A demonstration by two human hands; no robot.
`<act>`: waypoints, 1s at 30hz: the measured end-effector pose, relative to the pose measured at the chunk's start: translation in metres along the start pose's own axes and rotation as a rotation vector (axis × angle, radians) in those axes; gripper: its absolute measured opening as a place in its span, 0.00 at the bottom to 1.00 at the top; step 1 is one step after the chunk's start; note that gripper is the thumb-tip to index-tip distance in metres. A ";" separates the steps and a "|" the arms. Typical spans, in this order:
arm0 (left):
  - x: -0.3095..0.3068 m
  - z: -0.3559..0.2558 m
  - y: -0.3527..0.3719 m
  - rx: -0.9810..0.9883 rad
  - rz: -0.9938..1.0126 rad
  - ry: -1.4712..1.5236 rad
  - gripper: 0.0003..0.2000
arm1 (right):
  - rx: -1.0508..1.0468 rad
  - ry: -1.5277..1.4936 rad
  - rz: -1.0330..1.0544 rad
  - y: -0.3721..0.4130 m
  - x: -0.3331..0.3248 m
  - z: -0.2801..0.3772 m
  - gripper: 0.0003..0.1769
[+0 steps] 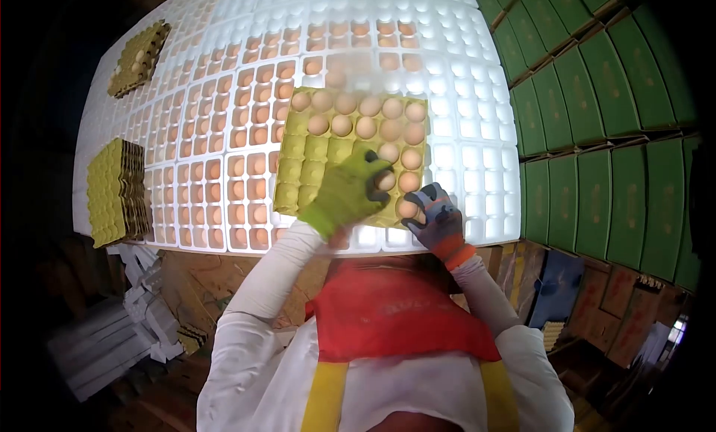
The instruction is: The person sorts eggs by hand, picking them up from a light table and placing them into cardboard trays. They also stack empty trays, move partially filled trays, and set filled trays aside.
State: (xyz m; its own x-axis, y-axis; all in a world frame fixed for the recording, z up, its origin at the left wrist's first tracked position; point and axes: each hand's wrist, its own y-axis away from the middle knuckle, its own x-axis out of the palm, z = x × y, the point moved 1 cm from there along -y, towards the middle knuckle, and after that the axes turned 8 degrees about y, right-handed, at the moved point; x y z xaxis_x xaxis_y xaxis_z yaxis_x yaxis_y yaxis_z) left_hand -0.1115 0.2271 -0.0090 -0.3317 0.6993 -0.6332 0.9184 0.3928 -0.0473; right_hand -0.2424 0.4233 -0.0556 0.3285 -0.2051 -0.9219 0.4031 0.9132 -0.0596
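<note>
A yellow-green egg tray [294, 171] lies over the white foam trays, with brown eggs in its back rows and along its right side. My left hand [347, 193], in a green glove with dark fingertips, reaches over the tray's middle. Its fingers are closed round an egg [385, 181] low in the tray. At the front right corner my right hand [438, 219], in a grey glove with an orange cuff, has its thumb and fingers about another egg [406, 209]. Left of my left hand, several tray cups are bare.
White foam trays [488, 174] cover the table, many holding brown eggs [258, 188]. Stacked egg trays [112, 189] stand at the left edge; another tray stack [138, 63] with a few eggs is farther back. Green boxes [597, 96] line the right side.
</note>
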 end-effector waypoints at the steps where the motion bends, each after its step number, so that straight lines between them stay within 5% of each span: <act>1: 0.009 0.000 -0.008 -0.029 0.054 -0.088 0.22 | 0.139 -0.304 0.083 -0.002 -0.001 -0.009 0.32; 3: 0.026 0.001 -0.014 -0.100 0.175 -0.247 0.22 | 0.434 -0.908 0.273 0.008 -0.011 -0.031 0.30; 6: 0.013 -0.004 -0.004 -0.267 -0.005 0.147 0.22 | 0.482 -1.427 0.180 0.002 -0.034 -0.045 0.32; 8: 0.040 0.049 0.019 -0.262 -0.214 0.778 0.25 | 0.399 -1.095 0.164 -0.013 -0.038 -0.043 0.33; 10: 0.023 0.033 0.012 -0.331 -0.262 1.072 0.29 | 0.019 -0.182 -0.066 -0.034 -0.023 -0.036 0.31; 11: 0.019 0.025 0.010 -0.373 -0.285 1.223 0.31 | 0.031 0.001 0.020 -0.035 -0.023 -0.024 0.30; 13: 0.021 0.027 -0.015 -0.145 -0.287 0.730 0.28 | 0.073 0.277 0.144 -0.044 -0.019 0.000 0.32; 15: 0.023 0.021 -0.032 -0.006 -0.207 0.160 0.24 | 0.113 0.101 0.081 -0.043 -0.015 -0.015 0.29; 17: 0.016 -0.023 -0.044 -0.076 -0.087 -0.342 0.22 | 0.145 -0.243 0.005 -0.035 -0.012 -0.032 0.29; 20: 0.026 -0.016 -0.055 -0.080 -0.074 -0.353 0.18 | 0.598 -1.001 0.244 -0.007 -0.034 -0.059 0.27; 21: 0.023 -0.021 -0.054 -0.043 -0.070 -0.363 0.16 | 0.614 -1.122 0.176 0.008 -0.030 -0.072 0.23; 22: 0.021 -0.025 -0.053 -0.006 -0.068 -0.375 0.15 | 0.586 -0.988 0.151 0.020 -0.034 -0.082 0.24; 23: 0.020 -0.015 -0.049 -0.051 -0.095 -0.329 0.14 | 0.245 -0.673 -0.027 0.034 -0.026 -0.103 0.25; 25: 0.014 -0.003 -0.040 -0.121 -0.179 -0.171 0.17 | 0.028 -0.308 -0.185 0.047 -0.036 -0.097 0.26; 27: 0.021 -0.020 -0.024 -0.127 -0.184 -0.011 0.21 | 0.277 -0.235 -0.150 0.071 -0.057 -0.068 0.26; 30: 0.046 -0.055 -0.002 0.016 -0.048 -0.002 0.21 | 0.275 -0.143 -0.028 0.087 -0.039 -0.064 0.22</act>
State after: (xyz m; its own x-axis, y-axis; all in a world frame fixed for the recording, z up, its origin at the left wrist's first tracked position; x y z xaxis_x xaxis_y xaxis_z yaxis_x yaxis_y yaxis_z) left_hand -0.1408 0.2915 0.0043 -0.3749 0.6785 -0.6318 0.9049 0.4161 -0.0900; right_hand -0.2748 0.5336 -0.0496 0.4229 -0.2938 -0.8572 0.6232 0.7810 0.0398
